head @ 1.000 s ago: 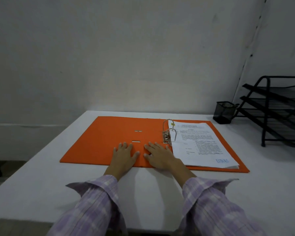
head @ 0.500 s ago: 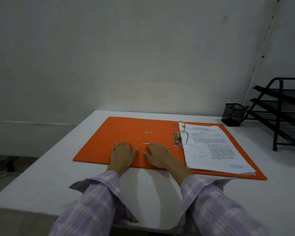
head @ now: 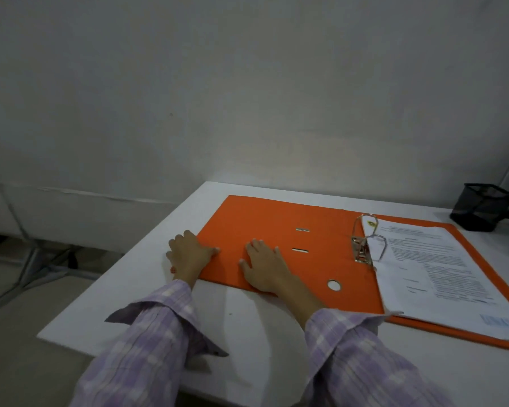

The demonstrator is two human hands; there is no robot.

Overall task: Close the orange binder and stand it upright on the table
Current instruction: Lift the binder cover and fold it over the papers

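Observation:
The orange binder (head: 265, 224) lies open and flat on the white table (head: 247, 318). Its metal ring mechanism (head: 365, 245) stands up at the spine, and a stack of printed white papers (head: 435, 268) fills the right half. My left hand (head: 188, 254) sits at the left edge of the open cover, thumb on top of the cover and the fingers at its outer edge. My right hand (head: 265, 265) rests flat on the cover's inside, fingers spread, a little left of the spine.
A black mesh pen cup (head: 479, 207) stands at the table's back right, next to a black frame cut off by the image edge. The table's left edge (head: 124, 259) drops to the floor, where metal legs (head: 33, 268) show. A wall is right behind the table.
My left hand has slid left from the cover's middle to its outer left edge. My right hand has followed leftward on the cover. The view has turned left.

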